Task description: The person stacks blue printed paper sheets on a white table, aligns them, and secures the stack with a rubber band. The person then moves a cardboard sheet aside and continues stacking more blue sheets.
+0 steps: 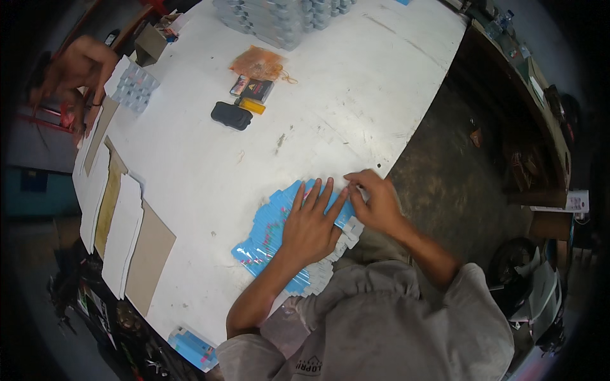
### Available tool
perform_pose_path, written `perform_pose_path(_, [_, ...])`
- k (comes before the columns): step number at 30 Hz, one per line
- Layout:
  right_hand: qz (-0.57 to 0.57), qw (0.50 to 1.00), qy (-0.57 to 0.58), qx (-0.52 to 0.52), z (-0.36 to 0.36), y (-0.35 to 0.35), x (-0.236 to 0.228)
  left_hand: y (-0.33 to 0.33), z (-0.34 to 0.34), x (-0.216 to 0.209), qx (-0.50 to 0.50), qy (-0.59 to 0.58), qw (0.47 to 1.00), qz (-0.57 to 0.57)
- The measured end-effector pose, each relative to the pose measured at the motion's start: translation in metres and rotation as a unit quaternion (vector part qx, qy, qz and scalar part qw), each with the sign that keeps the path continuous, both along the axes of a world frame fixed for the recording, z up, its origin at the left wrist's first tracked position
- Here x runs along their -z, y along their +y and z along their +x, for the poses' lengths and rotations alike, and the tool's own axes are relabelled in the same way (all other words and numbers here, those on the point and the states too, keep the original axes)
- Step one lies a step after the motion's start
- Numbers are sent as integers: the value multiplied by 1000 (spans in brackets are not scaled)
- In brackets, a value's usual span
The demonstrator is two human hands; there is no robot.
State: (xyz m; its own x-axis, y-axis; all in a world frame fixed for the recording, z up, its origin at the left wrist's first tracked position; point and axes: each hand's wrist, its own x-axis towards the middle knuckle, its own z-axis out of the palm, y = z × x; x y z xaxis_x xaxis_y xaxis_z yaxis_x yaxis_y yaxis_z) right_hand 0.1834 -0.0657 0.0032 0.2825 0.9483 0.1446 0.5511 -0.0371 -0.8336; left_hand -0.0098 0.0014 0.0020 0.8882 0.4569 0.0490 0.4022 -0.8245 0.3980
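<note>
We apparently align fanned, glossy blue-and-white flat pieces [264,235], lower centre: left hand [310,227] spread atop, right hand [376,202] bunched, hold unclear; next likely needs light pressure.

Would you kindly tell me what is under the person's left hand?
Overlapping blue pieces lie under the left hand, showing on both sides of it. Whatever is directly beneath the hand is covered and cannot be seen.

- left hand [308,232] hides the middle of the blue cards [260,232]
- right hand [379,202]: grip too small to tell
- far grey stacks [260,22] cut off at top
- co-worker [86,63] at far left, blurred
</note>
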Motion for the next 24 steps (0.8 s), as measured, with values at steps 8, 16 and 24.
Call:
perform_pose_path(8, [62,952,-300,21,50,26,26,-1,2,-13,-4,11,1000,-16])
perform_pose_path(16, [21,989,-144,-13,44,30,28,-2,4,-1,-18,-35,999,-8])
perform_pose_path(24, [-37,983,-148,-99,31,15,12,-6,6,-5,-57,-40,998,-6])
